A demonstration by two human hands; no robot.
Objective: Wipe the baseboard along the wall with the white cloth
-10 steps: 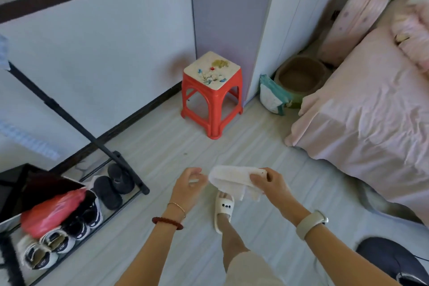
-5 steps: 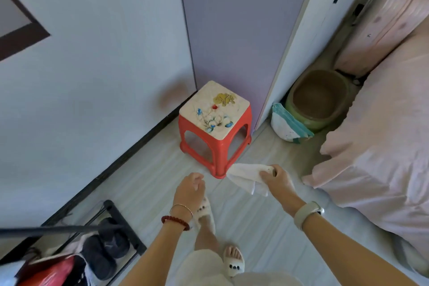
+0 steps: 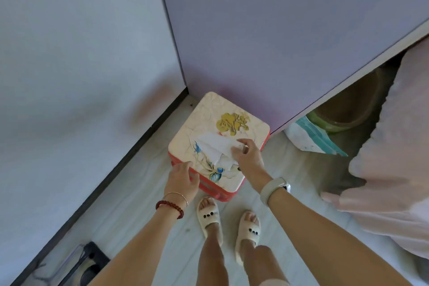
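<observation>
The white cloth (image 3: 214,147) is pinched in the right hand (image 3: 247,155), between the thumb and the curled fingers, and it spreads away from that grip to the left and toward the wall, so that most of the loose fabric lies beyond the fingertips and over the patterned top of the red stool (image 3: 220,132); whether the cloth rests on the seat or hangs just above it cannot be told from this angle. The left hand (image 3: 182,180) holds nothing of the cloth: its fingers curl over the near left edge of the stool and touch the red rim there. The dark baseboard (image 3: 130,160) runs along the foot of the left wall, from the corner behind the stool down to the lower left of the view, and it lies well apart from the cloth, with a strip of pale floor between. There is one cloth, one stool and one baseboard strip in sight. Two hands are in view, and two feet in cream slippers (image 3: 210,216) stand just before the stool. The left wrist bears two bracelets (image 3: 173,204), one of red beads and one thin metal band, and the right wrist bears one pale watch (image 3: 274,189).
</observation>
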